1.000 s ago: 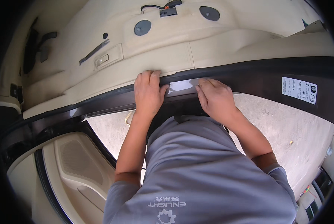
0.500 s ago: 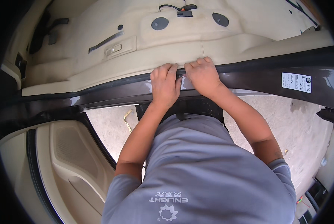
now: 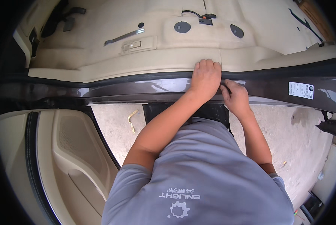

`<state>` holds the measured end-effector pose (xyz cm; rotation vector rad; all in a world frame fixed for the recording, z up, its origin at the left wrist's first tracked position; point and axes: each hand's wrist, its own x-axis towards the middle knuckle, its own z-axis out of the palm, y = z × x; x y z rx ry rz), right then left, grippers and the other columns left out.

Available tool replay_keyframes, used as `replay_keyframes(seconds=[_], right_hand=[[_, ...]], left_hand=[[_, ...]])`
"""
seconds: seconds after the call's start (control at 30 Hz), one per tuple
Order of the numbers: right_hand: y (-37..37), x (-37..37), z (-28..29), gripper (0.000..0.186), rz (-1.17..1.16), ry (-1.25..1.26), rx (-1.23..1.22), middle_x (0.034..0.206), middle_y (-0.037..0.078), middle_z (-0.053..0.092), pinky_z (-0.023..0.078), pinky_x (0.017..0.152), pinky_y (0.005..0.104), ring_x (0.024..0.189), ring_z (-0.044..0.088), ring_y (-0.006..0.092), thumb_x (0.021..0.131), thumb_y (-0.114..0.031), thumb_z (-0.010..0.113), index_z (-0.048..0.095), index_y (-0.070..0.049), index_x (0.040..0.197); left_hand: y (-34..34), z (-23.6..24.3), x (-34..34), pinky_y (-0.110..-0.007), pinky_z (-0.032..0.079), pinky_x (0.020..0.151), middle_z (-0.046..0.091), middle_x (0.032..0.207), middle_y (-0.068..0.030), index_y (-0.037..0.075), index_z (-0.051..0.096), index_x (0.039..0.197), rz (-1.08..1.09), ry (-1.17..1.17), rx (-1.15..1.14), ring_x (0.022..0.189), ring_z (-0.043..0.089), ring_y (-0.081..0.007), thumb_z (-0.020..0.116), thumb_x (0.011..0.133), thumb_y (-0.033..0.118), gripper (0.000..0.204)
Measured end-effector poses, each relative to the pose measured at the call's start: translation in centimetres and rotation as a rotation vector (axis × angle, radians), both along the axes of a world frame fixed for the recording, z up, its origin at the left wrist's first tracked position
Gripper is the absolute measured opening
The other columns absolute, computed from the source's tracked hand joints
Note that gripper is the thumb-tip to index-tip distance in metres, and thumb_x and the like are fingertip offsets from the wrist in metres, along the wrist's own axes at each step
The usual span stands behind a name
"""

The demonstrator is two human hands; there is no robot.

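A black rubber door seal point(image 3: 149, 76) runs along the top of the dark brown painted car sill point(image 3: 132, 89). Beyond it lies the beige floor carpet point(image 3: 168, 48), whose edge meets the seal. My left hand point(image 3: 207, 79) is closed over the seal, its fingers bent onto the carpet edge. Just to its right, my right hand point(image 3: 236, 98) is lower, by the sill's outer face. Its thumb and curled fingers close around a small dark gap; whatever they hold there is hidden.
An open door's beige inner panel point(image 3: 78, 146) stands at the lower left. A white label point(image 3: 301, 90) is stuck on the sill at right. Wiring with a connector point(image 3: 205, 18) rises through the carpet. A yellowish strip point(image 3: 131, 120) lies on the concrete ground point(image 3: 284, 127).
My left hand has shifted right along the seal. The right hand has moved right and down from the carpet edge to the sill's outer side. The view has shifted slightly.
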<state>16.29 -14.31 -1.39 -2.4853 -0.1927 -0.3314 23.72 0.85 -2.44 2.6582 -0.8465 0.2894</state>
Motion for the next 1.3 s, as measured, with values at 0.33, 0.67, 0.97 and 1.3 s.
replay_keyframes(seconds=[0.33,0.67,0.97,1.3], right_hand=[[0.7,3.7,3.5,0.014,0.015,-0.105,-0.134,0.088,0.023,0.067,0.053,0.071,0.0486,0.083,0.064,0.0448,0.092,-0.008,0.066,0.068,0.002,0.101],[0.6,4.8,2.3,0.064,0.312,0.035,-0.426,0.113,0.016,0.068,0.045,0.096,0.0486,0.108,0.062,0.0368,0.073,-0.011,0.074,0.059,0.001,0.134],[1.0,6.4,1.0,0.029,0.393,-0.033,-0.434,0.087,0.011,0.071,0.047,0.078,0.0454,0.082,0.065,0.0337,0.072,-0.015,0.073,0.069,-0.006,0.099],[-0.4,6.3,-2.4,0.009,0.436,-0.233,-0.464,0.07,0.001,0.064,0.048,0.075,0.0394,0.079,0.063,0.0229,0.073,-0.015,0.066,0.07,-0.016,0.082]], left_hand=[[0.2,-1.4,0.3,-0.04,0.047,0.083,0.061,0.09,-0.009,0.009,0.067,0.091,-0.049,-0.138,-0.035,0.092,0.058,-0.0279,0.066,0.081,0.017,0.012],[1.5,-4.0,-2.0,-0.042,0.046,0.081,0.055,0.088,-0.0102,0.006,0.062,0.091,-0.067,-0.3,-0.33,0.087,0.053,-0.0294,0.063,0.081,0.018,0.016],[1.8,-5.6,-2.6,-0.048,0.045,0.096,0.06,0.114,-0.0153,0.005,0.058,0.1,-0.087,-0.286,-0.472,0.108,0.058,-0.0354,0.063,0.083,0.014,0.02],[5.8,-2.4,-0.8,-0.05,0.039,0.107,0.061,0.129,-0.0143,0.003,0.069,0.127,-0.059,-0.205,-0.158,0.123,0.054,-0.0356,0.068,0.083,0.005,0.044]])
